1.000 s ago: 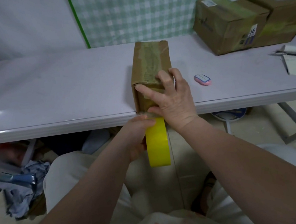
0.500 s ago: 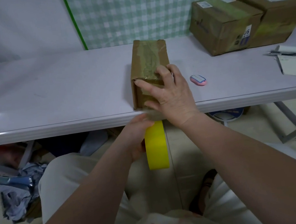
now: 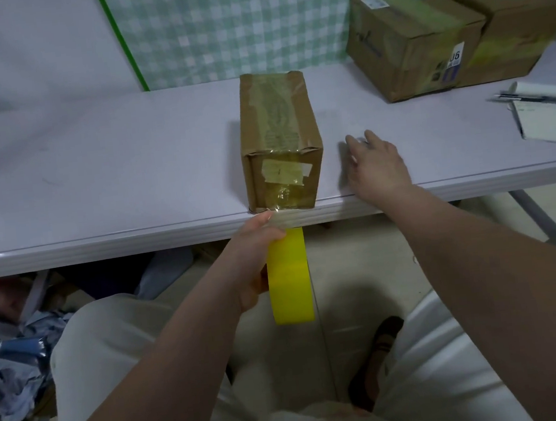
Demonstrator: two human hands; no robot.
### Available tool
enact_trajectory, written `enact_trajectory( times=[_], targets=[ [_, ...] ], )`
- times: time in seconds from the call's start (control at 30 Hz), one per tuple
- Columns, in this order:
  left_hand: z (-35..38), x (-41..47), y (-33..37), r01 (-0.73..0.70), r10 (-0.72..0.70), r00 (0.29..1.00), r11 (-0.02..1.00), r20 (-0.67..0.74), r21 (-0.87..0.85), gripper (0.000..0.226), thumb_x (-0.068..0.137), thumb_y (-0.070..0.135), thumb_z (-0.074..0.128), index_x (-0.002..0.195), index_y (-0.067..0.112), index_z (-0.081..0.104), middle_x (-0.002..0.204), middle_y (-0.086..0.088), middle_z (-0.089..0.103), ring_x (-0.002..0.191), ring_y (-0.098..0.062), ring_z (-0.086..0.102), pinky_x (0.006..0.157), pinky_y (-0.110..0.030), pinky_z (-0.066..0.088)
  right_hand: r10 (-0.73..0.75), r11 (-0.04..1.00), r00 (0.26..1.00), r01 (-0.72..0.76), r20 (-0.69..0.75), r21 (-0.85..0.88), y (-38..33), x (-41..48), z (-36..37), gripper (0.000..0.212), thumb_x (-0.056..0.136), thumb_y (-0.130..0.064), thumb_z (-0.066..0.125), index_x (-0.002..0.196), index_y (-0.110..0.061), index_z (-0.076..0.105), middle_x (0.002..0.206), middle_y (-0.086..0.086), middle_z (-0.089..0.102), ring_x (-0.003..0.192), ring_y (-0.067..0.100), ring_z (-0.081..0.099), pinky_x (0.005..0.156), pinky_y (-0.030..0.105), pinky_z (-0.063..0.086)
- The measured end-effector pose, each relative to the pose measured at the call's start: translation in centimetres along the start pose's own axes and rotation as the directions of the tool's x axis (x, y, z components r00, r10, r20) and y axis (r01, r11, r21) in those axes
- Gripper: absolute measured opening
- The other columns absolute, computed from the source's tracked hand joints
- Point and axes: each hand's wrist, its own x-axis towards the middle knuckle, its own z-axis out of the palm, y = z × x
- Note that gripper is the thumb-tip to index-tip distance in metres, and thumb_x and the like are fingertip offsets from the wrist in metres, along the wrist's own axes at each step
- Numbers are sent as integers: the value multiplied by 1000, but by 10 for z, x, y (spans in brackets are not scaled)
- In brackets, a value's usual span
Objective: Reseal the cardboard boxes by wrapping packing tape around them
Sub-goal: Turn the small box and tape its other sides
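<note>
A pale table (image 3: 93, 168) runs along a wall hung with green-checked cloth (image 3: 232, 19), with a heap of blue rags (image 3: 11, 358) on the floor under its left end. The box (image 3: 277, 117) stands at the table's near edge, its long side pointing away, with old tape down its top and a patch on its near face. The left hand (image 3: 254, 257) is below the table edge, its grip closed around the yellow roll (image 3: 289, 277), which hangs on edge with the thumb up near the top of it. A clear strip (image 3: 282, 218) runs from the roll up to the bottom of the box's near face. The left forearm reaches up from the lap, wrist nearly straight. The right hand (image 3: 377, 169) is just beside the box on its right and apart from it, palm down, with the heel at the table edge. Its grip is slack, fingers spread forward and holding nothing. The fingertips are blurred, and I cannot tell whether they touch the table. At the back right two back boxes (image 3: 413, 41) sit side by side, touching. A notepad (image 3: 552, 119) lies near the right edge with a pen (image 3: 532, 98) across its top.
</note>
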Motion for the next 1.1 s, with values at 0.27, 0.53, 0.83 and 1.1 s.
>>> enact_trajectory(
  times=[0.27,0.53,0.83,1.1],
  targets=[
    [1,1,-5,10,-10,1000,1000,9,21,10,93,12,51,94,20,57,88,-8,56,76,-22,57,67,-33,49,-125,974,990,108,-72,-201,-5,-9,-8,33,94,-3,37,125,-8,50,103,19,61,101,34,49,68,37,36],
    [-2,2,-14,25,-26,999,1000,-27,-11,16,92,15,55,105,19,63,101,-11,58,90,-28,57,78,-37,49,38,961,999,-36,-2,276,-10,-52,-24,40,103,-22,39,141,-12,45,130,15,58,118,30,54,96,35,42],
    [-4,3,-23,44,-45,998,998,-45,-38,16,91,19,58,106,21,64,110,-15,59,100,-34,58,90,-47,48,-218,702,911,-103,350,704,-32,-97,-37,23,94,-5,56,114,-14,61,104,12,69,84,18,67,73,30,56],
    [-4,7,-27,-13,13,999,1000,-40,-2,5,90,20,59,93,20,63,113,-17,63,111,-37,58,100,-56,42,-395,915,910,377,125,146,-70,-101,-23,29,100,-35,47,105,-14,67,95,6,67,84,21,61,71,31,48]
  ],
)
